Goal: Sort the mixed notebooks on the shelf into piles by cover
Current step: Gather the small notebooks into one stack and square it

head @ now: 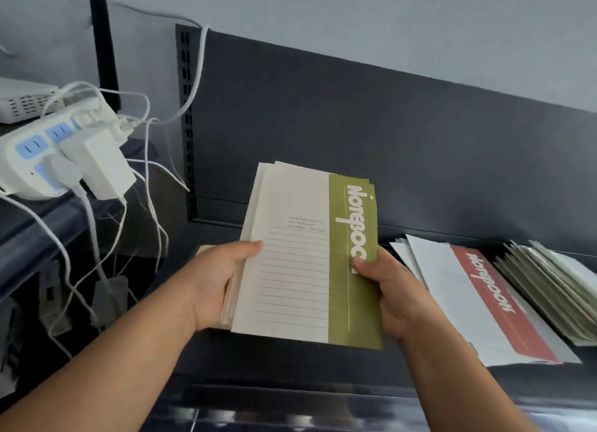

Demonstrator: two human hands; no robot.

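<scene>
Stack of green-band notebooks [300, 263]: held in the air over the dark shelf [290, 364], left of its middle, in front of the dark back panel [387, 134].
- Top cover faces up: cream ruled field on the left, green band down the right edge.
- Long axis runs from the near edge away toward the back panel, with the far end leaning slightly left. The white title runs along the band, letters turned sideways.
- Lower notebooks fan out a little at the far and left edges.

Left hand [219, 283]: grips the stack's left edge, thumb on the top cover, fingers underneath and hidden.
Right hand [387, 289]: grips the right edge, thumb pressed on the green band over the end of the title, fingers underneath.

Surroundings:
- Red-band notebook pile [478, 302] lies flat on the shelf just right of the right hand, long axis angled, red band on its right side.
- Fanned pile of greyish notebooks [555, 289] sits further right, touching or overlapping the red-band pile; cannot tell which.
- Slotted upright [186, 124] stands at the panel's left edge.
- Left of it are a white power strip [35, 155] with a plugged adapter [103, 166] and loose white cables [151, 186], well apart from the stack.
</scene>
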